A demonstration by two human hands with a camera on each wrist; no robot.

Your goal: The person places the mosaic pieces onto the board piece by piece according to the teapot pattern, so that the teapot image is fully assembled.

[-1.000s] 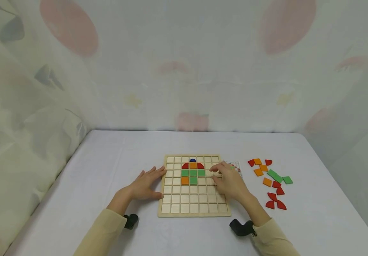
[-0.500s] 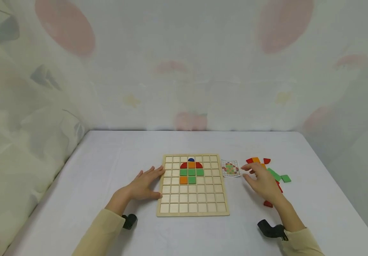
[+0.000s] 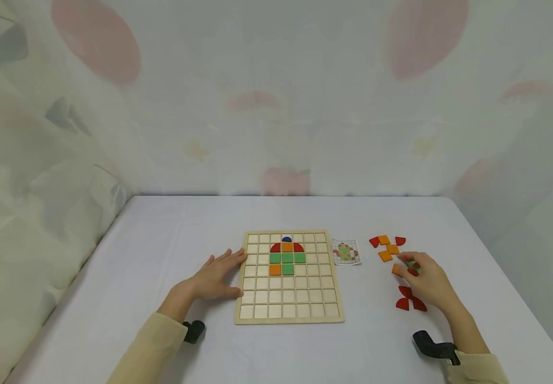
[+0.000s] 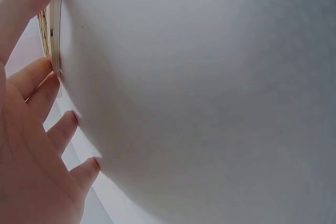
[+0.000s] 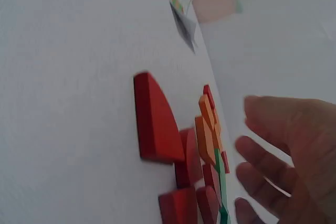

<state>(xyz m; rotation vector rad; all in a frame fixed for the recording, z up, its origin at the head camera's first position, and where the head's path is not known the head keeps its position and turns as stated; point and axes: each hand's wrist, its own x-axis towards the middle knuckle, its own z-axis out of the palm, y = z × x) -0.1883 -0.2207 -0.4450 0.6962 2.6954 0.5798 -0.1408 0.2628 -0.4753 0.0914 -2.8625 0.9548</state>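
My left hand rests at the left edge of a wooden grid board, fingers spread; the left wrist view shows thumb and fingertips against the board's side. On the board sit a blue piece, red quarter-rounds, orange squares and green squares. My right hand hovers over loose pieces at the right, thumb and fingers apart. Beneath it, a green piece and an orange square are partly hidden. The right wrist view shows nothing between its fingers.
A small printed pattern card lies between the board and the loose pieces. Several orange squares and red quarter-rounds are scattered on the white table. Patterned cloth stands behind the table.
My right hand has moved from the board's right side, past the card, to the loose pieces. The left hand stays at the board's edge. The pieces on the board look unchanged.
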